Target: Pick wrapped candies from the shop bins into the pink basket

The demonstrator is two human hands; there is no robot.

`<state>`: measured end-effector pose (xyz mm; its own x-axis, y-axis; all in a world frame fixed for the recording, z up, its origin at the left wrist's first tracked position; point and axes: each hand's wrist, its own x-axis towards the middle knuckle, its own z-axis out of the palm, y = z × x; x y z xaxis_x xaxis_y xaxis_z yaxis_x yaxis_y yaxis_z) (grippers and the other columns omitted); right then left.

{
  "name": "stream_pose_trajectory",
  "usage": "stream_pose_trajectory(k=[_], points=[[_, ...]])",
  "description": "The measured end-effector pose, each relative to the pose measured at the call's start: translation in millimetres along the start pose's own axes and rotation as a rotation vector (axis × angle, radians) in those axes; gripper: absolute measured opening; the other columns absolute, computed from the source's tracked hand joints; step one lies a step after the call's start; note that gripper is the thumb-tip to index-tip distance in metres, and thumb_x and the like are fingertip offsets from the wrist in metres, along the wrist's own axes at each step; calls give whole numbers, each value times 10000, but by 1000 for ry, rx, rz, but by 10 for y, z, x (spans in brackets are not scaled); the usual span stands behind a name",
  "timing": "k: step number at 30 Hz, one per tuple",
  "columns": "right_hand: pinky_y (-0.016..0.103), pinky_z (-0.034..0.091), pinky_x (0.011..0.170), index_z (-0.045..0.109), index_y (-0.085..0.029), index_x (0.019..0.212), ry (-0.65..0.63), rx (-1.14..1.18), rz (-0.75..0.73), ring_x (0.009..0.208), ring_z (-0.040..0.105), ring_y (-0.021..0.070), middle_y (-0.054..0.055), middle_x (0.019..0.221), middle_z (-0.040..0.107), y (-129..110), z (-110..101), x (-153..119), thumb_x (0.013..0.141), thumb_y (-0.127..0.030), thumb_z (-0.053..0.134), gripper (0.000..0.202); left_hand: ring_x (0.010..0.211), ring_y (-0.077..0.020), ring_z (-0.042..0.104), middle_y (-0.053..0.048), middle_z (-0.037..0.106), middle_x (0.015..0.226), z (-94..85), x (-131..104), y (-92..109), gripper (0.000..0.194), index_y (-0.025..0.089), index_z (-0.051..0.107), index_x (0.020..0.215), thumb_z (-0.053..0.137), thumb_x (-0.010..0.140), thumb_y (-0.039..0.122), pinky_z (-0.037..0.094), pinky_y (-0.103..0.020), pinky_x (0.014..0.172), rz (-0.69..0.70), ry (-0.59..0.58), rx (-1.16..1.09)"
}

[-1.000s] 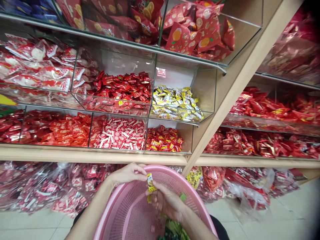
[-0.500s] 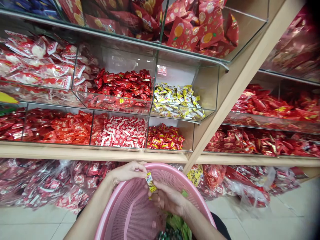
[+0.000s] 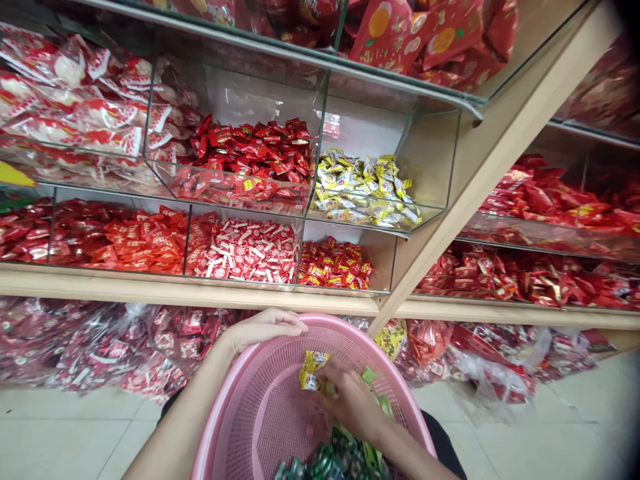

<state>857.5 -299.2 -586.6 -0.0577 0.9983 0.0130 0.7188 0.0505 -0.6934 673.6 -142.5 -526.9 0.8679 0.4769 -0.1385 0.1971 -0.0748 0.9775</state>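
My left hand (image 3: 273, 327) lies over the far left rim of a pink plastic basket (image 3: 220, 413), its fingers closed on the edge. Inside the basket's opening, my right hand (image 3: 350, 397) is closed on yellow-and-white wrapped candies (image 3: 314, 370), which stick out past the fingertips; how many it holds is partly hidden. Dark green wrapped candies (image 3: 333, 460) are heaped at the bottom of the basket. Lighter green wrapped pieces (image 3: 370, 375) show along its right side, partly behind my right hand and forearm.
Ahead stands a shelf with clear-walled bins. One bin holds yellow-and-white candies (image 3: 360, 187); others hold red candies (image 3: 260, 157) and red-and-white ones (image 3: 253, 250). A slanting wooden post (image 3: 480, 173) divides the shelving. Plastic bags of candy (image 3: 107, 350) lie on the tiled floor below.
The yellow-and-white candy between both hands has left my left fingers, which now sit on the rim. My right hand has moved right and down, and more dark green candies show.
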Motion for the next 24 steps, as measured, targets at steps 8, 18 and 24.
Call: stream_pose_trajectory(k=[8, 18, 24], points=[[307, 407, 748, 576, -184, 950, -112, -587, -148, 904, 559, 217, 55, 974, 607, 10, 323, 12, 817, -171, 580, 134, 1059, -201, 561, -47, 652, 1149, -19, 11, -59, 338, 205, 710, 1025, 660, 753, 401, 387, -299, 960, 9, 5, 0], [363, 411, 675, 549, -183, 884, -6, -718, -172, 837, 549, 248, 73, 889, 596, 156, 475, -37, 810, -242, 617, 117, 1073, -200, 554, -50, 652, 1155, -10, 27, -72, 342, 198, 711, 1019, 674, 740, 393, 374, -301, 972, 5, 14, -25], [342, 417, 674, 569, -178, 863, -14, -749, -129, 837, 575, 244, 73, 895, 615, 250, 487, -59, 797, -207, 620, 88, 1011, -190, 581, -36, 681, 1097, -53, 57, -154, 333, 213, 720, 997, 653, 751, 427, 385, -286, 937, -1, 25, 31]])
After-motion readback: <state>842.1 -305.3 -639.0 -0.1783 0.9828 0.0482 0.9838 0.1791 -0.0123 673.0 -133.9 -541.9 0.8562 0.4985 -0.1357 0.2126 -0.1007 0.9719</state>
